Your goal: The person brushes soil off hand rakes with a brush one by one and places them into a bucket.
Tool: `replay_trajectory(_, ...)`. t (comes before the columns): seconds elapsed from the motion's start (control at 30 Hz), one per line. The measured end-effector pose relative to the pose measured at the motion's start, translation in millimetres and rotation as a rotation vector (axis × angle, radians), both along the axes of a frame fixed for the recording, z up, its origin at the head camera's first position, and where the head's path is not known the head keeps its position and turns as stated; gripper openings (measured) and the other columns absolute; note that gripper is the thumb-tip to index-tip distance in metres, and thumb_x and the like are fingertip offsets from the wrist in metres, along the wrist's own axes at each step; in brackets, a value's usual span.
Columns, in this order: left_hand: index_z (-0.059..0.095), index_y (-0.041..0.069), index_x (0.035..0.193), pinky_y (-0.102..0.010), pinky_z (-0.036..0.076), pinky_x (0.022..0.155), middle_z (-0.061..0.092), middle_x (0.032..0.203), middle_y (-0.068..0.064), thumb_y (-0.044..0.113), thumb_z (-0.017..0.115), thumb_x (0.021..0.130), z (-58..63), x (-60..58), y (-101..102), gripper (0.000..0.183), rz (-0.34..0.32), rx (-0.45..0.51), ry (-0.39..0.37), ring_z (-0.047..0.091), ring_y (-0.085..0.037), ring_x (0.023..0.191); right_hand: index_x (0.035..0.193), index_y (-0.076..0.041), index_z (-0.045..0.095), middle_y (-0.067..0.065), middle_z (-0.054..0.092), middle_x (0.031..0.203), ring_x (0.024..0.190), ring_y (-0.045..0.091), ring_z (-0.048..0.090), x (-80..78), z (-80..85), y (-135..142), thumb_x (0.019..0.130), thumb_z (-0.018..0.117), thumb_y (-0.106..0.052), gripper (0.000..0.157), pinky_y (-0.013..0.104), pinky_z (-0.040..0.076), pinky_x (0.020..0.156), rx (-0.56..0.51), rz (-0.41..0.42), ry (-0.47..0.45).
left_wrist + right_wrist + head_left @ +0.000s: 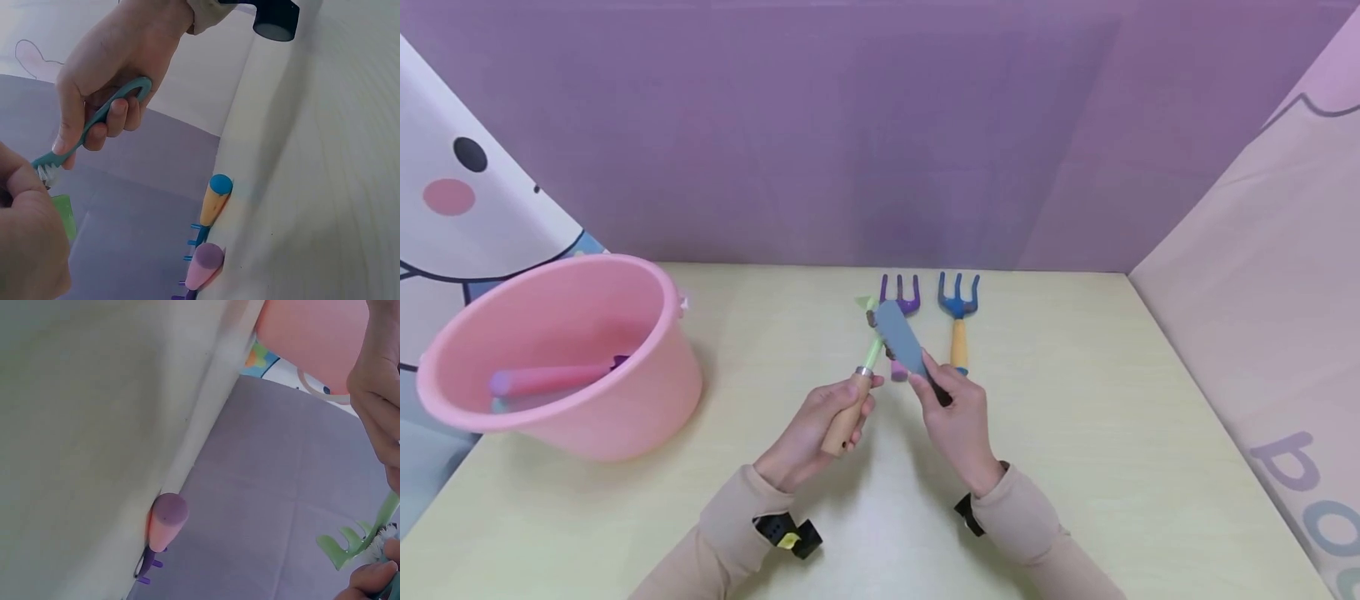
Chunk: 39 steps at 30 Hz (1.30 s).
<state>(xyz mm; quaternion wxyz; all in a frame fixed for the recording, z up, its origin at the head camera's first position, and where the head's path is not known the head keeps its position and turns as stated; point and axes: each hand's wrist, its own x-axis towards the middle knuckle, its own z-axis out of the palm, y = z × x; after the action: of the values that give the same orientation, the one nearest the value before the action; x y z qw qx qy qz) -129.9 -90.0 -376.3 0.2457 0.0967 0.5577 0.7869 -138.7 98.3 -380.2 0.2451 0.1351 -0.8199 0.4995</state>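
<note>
Head: wooden handle (844, 427), likely plastic brush (898, 335)

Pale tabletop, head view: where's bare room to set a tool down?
Bare: between yellow-handled blue fork and pale printed right wall; also between round pink bucket and left hand. Crowded: centre, with right hand and pink-handled purple fork.

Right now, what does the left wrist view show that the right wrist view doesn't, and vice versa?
Only the left wrist view shows the yellow-handled blue fork and a black device at the top. Only the right wrist view shows part of the pink bucket. Both show the pink-handled purple fork, the teal brush and part of the light-green tool.
</note>
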Motion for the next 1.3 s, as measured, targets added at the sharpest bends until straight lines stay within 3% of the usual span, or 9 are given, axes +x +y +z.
replay_trajectory(0.17,0.043,0.003,0.132,-0.014,0.04,0.049,0.05,0.082,0.008,0.036,0.044,0.094,-0.3,-0.8,-2,0.05,0.002,-0.014,-0.001,0.048,-0.003,0.058,0.114,0.004,0.061,0.009,0.058,0.069,0.054,0.006,0.039,1.9,-0.7,3,0.083,0.064,-0.007,0.032,0.019,0.035,0.045,-0.017,0.038,-0.036)
replay_trajectory(0.4,0.045,0.006,0.131,-0.014,0.038,0.047,0.05,0.083,0.008,0.037,0.045,0.093,-2.9,-0.1,-5,0.049,-0.005,-0.029,0.019,0.047,-0.003,0.057,0.118,-0.004,0.061,0.005,0.051,0.065,0.053,0.005,0.037,3.6,10.4,17,0.088,0.059,-0.009,0.031,0.018,0.032,0.047,-0.296,0.091,-0.351)
replay_trajectory(0.57,0.047,0.008,0.129,-0.014,0.037,0.046,0.049,0.083,0.007,0.037,0.045,0.093,-3.0,-0.8,-5,0.047,-0.011,-0.036,0.032,0.047,-0.003,0.057,0.121,-0.006,0.06,-0.003,0.035,0.056,0.047,0.006,0.027,-3.6,23.7,25,0.091,0.056,-0.019,0.033,0.018,0.023,0.045,-0.392,0.116,-0.386)
replay_trajectory(0.8,0.051,0.009,0.125,-0.015,0.039,0.048,0.051,0.083,0.005,0.036,0.045,0.094,-4.3,-2.1,-3,0.042,-0.029,-0.049,0.056,0.048,-0.004,0.057,0.119,-0.007,0.061,-0.002,0.037,0.058,0.049,0.006,0.028,-12.8,33.6,20,0.091,0.056,-0.021,0.032,0.019,0.023,0.047,-0.399,0.147,-0.412)
replay_trajectory(1.0,0.054,0.013,0.121,-0.016,0.039,0.047,0.052,0.083,0.005,0.035,0.045,0.094,-5.2,-1.3,-3,0.036,-0.043,-0.059,0.084,0.048,-0.003,0.056,0.119,-0.007,0.061,-0.001,0.038,0.06,0.05,0.007,0.03,-13.7,38.2,16,0.092,0.054,-0.02,0.031,0.019,0.024,0.048,-0.418,0.173,-0.502)
replay_trajectory(1.13,0.051,0.006,0.125,-0.017,0.039,0.045,0.053,0.082,0.004,0.034,0.046,0.094,-4.1,0.2,-5,0.042,-0.054,-0.077,0.096,0.049,-0.004,0.055,0.117,-0.006,0.062,-0.002,0.036,0.057,0.048,0.007,0.026,-13.4,42.1,19,0.091,0.055,-0.019,0.03,0.019,0.022,0.048,-0.403,0.173,-0.583)
replay_trajectory(1.3,0.049,-0.002,0.127,-0.02,0.04,0.043,0.054,0.079,0.002,0.033,0.048,0.094,-0.7,-0.2,-8,0.048,-0.048,-0.17,0.111,0.05,-0.006,0.051,0.115,-0.003,0.063,-0.004,0.031,0.052,0.047,0.009,0.024,-16.0,51.4,29,0.09,0.056,-0.018,0.029,0.021,0.024,0.049,-0.281,0.186,-0.637)
